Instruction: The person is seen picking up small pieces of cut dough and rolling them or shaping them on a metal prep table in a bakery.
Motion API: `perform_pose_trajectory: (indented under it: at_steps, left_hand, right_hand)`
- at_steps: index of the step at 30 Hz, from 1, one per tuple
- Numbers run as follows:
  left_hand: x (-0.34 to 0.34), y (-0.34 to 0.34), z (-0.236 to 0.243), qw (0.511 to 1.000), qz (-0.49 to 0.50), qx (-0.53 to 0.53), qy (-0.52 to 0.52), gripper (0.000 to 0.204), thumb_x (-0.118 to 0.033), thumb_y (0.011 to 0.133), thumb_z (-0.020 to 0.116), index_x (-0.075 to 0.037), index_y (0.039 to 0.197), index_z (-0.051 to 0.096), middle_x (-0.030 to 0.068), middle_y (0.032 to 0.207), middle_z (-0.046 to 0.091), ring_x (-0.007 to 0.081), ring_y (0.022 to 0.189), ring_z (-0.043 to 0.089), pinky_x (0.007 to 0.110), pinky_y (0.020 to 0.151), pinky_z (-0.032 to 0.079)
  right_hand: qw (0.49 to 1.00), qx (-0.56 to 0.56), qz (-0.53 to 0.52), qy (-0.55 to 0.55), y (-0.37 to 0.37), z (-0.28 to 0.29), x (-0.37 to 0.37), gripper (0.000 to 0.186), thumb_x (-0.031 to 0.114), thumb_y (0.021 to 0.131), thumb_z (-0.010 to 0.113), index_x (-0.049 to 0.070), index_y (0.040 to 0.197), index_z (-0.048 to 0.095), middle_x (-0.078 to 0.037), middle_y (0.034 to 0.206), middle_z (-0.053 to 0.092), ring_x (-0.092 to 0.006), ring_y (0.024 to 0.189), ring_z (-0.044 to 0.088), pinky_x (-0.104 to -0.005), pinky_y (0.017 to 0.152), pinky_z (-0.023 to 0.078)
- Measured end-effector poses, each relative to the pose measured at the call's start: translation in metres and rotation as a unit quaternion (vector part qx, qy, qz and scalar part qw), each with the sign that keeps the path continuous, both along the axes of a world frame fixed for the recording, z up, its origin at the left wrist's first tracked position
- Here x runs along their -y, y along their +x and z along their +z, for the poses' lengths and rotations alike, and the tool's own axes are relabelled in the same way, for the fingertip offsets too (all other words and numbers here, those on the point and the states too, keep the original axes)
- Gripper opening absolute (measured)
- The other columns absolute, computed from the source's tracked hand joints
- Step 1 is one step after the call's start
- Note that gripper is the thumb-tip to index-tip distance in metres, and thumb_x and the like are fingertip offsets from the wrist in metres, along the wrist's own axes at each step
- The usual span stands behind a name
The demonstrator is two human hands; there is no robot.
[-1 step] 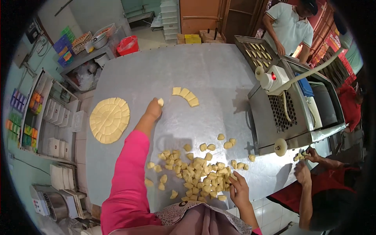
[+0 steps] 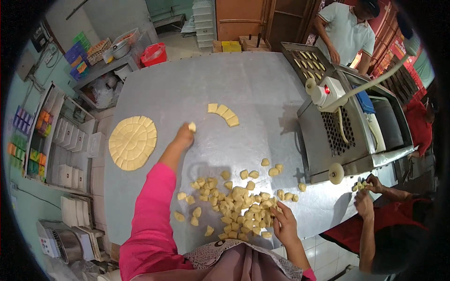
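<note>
My left hand (image 2: 183,136) reaches out over the metal table, fingers closed round a small pale dough piece (image 2: 192,127) that pokes out past the fingertips. Just beyond, to the right, lies a short curved strip of cut dough pieces (image 2: 224,114). Left of my arm rests a flat dough round (image 2: 132,143), scored into many segments. My right hand (image 2: 286,225) is at the right edge of a heap of loose dough pieces (image 2: 241,208), its fingers bent around a dough piece at the heap's edge; the fingers partly hide it.
A steel machine (image 2: 337,131) with a white motor head stands on the table's right, beside a tray of shaped dough (image 2: 308,63). A co-worker's hands (image 2: 368,199) handle small pieces at lower right. Another person (image 2: 347,35) stands behind the tray. A red bucket (image 2: 153,54) is beyond the far-left edge.
My left hand has drawn slightly back toward me with the dough piece still in it. My right hand has barely moved at the heap.
</note>
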State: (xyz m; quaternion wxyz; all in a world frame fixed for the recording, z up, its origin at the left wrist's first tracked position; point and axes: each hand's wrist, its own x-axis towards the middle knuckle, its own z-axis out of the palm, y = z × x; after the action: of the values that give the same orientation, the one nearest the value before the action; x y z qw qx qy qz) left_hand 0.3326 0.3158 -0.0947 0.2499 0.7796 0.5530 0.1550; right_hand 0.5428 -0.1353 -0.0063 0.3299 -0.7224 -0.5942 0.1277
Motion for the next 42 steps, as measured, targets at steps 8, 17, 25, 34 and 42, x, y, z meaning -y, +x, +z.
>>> perform_pose_trajectory:
  at_steps: [8,17,25,34,42]
  left_hand:
    - [0.282,-0.026,0.106,0.877,-0.294,0.131,-0.356,0.024,-0.012,0.088,0.051,0.001,0.107,0.057,0.0180,0.105,0.063,0.0271,0.094,0.059,0.035,0.087,0.045]
    - [0.325,-0.059,0.096,0.892,-0.308,0.158,-0.291,0.025,-0.020,0.091,0.051,0.004,0.092,0.059,0.0198,0.079,0.063,0.0267,0.068,0.060,0.039,0.063,0.046]
    - [0.284,-0.020,0.103,0.901,-0.426,-0.010,-0.080,0.040,-0.020,0.085,0.060,-0.012,0.123,0.054,0.0158,0.123,0.052,0.0275,0.114,0.049,0.042,0.096,0.037]
    - [0.021,0.112,0.022,0.951,-0.195,-0.035,0.238,0.035,-0.007,0.087,0.041,-0.001,0.119,0.052,0.0190,0.122,0.053,0.0370,0.112,0.051,0.047,0.094,0.041]
    - [-0.048,0.118,0.026,0.967,-0.100,-0.233,0.033,0.027,-0.013,0.089,0.043,-0.005,0.106,0.062,0.0129,0.120,0.056,0.0336,0.111,0.052,0.045,0.092,0.043]
  right_hand:
    - [0.974,0.032,0.222,0.017,-0.079,0.019,-0.063,0.049,0.009,0.080,0.061,0.000,0.125,0.045,-0.023,0.122,0.050,-0.0359,0.104,0.056,-0.0398,0.084,0.050]
    - [0.955,0.095,0.268,-0.090,-0.092,0.018,-0.026,0.027,0.013,0.080,0.057,0.000,0.103,0.052,-0.015,0.084,0.058,-0.0296,0.078,0.061,-0.0344,0.064,0.052]
    - [0.982,0.045,0.075,-0.170,0.002,0.012,0.027,0.026,0.012,0.073,0.059,0.003,0.098,0.061,-0.019,0.100,0.062,-0.0339,0.094,0.060,-0.0436,0.081,0.049]
    - [0.990,0.084,-0.059,-0.098,0.006,-0.012,0.028,0.055,0.003,0.073,0.058,0.005,0.127,0.051,-0.026,0.141,0.032,-0.0429,0.129,0.033,-0.0541,0.107,0.024]
    - [0.992,0.013,-0.079,-0.092,0.000,-0.016,0.020,0.045,-0.002,0.072,0.058,0.006,0.116,0.060,-0.025,0.131,0.045,-0.0402,0.113,0.050,-0.0417,0.095,0.043]
